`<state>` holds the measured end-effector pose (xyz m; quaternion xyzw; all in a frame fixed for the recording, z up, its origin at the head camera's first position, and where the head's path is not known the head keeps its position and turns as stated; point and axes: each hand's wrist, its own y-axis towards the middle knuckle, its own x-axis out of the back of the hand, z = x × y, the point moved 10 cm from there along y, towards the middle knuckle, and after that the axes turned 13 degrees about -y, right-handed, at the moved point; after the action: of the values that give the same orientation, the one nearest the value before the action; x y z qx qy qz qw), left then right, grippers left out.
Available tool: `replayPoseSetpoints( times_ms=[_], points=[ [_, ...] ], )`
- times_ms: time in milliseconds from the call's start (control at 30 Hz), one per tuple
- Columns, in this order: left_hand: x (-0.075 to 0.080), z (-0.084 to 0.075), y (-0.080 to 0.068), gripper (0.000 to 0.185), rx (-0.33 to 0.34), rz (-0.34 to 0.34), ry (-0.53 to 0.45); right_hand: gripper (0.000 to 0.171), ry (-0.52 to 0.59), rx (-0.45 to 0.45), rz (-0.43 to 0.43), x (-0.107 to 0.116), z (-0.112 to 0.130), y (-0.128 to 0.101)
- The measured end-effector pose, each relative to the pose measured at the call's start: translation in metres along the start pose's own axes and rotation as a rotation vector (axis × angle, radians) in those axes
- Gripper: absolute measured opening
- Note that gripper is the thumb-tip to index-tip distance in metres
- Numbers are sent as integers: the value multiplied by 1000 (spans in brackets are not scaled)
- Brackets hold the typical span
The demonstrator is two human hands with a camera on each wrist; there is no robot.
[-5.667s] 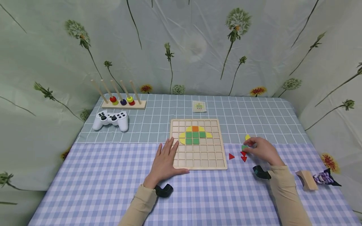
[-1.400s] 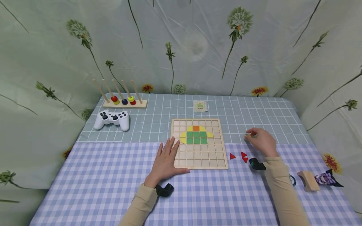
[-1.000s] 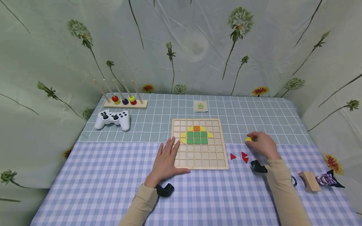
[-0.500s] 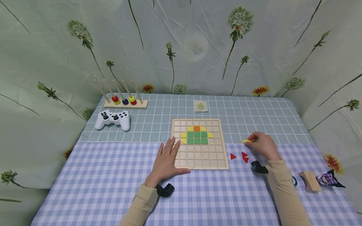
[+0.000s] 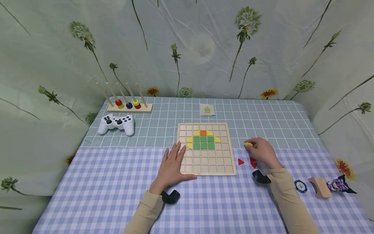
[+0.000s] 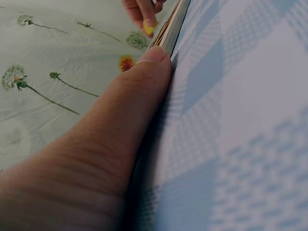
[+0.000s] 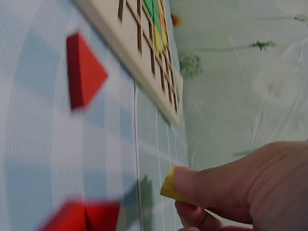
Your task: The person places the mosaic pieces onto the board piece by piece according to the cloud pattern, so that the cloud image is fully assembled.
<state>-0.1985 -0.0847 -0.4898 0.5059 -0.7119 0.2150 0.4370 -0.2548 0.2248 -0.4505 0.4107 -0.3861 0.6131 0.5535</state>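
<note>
My left hand (image 5: pixel 170 167) rests with fingers spread on the lower-left corner of a wooden grid board (image 5: pixel 207 165). Its thumb lies along the board's front edge. Green square tiles (image 5: pixel 203 142), an orange square (image 5: pixel 203 133) and yellow curved tiles (image 5: pixel 189 143) sit in the board's upper cells. To the right of the board, my right hand (image 5: pixel 263 152) pinches a yellow tile (image 7: pixel 171 186) between thumb and fingers, above the cloth. Below that hand, two red triangle tiles (image 5: pixel 253 164) lie close together, partly hidden. Another red triangle (image 7: pixel 85 72) lies nearer the board.
Behind the board lies a small pattern card (image 5: pixel 207 110). A peg stand with coloured beads (image 5: pixel 130 108) and a white game controller (image 5: pixel 116 123) stand at the back left. By the right forearm are a round chip (image 5: pixel 300 186), a wooden arch block (image 5: pixel 320 187) and a purple figure (image 5: pixel 339 184).
A third green square now fills the lower row of green tiles. My right hand has picked up the yellow tile and moved left toward the board. The left hand stays in place.
</note>
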Motion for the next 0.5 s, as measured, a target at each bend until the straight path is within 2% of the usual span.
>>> replayPoseSetpoints(
  times_ms=[167,500],
  points=[
    [-1,1,0,119,11,8,-1,20,48,51,-10,-4,21,3],
    [1,0,0,119,6,-2,4,15,232,48,-29,-18,49,12]
  ],
)
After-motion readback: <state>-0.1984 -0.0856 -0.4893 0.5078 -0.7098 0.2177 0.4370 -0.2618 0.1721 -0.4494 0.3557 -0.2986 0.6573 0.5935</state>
